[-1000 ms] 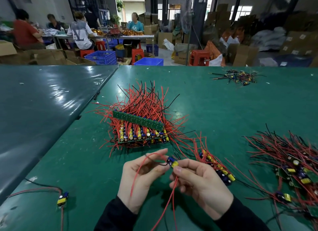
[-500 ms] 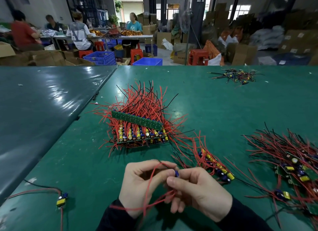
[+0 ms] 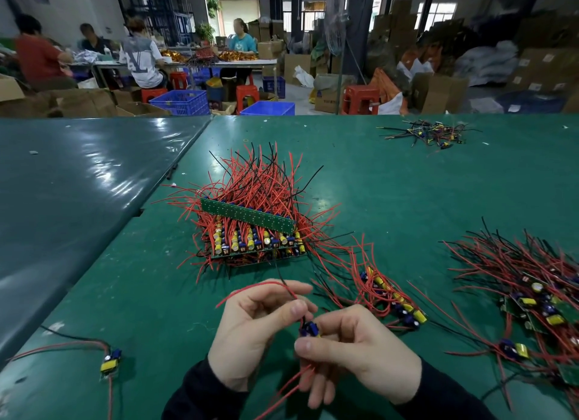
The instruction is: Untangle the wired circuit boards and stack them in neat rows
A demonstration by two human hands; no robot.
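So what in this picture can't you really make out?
- Head view: the small board held between the left hand and right hand is mostly covered by fingers.
- The tangled pile runs off the right edge.
- The far pile is too small to count.

Bench top (image 3: 391,200) is a smooth green mat, kinda matt; the darker sheet (image 3: 78,184) on the left is glossy. Wires (image 3: 260,181) look like shiny plastic insulation. Cardboard boxes (image 3: 441,90), plastic crates (image 3: 181,101) beyond the far edge.

Small blue-yellow board (image 3: 310,329), red wires trailing; neat stack (image 3: 253,234) beyond; tangled pile (image 3: 539,297) right.
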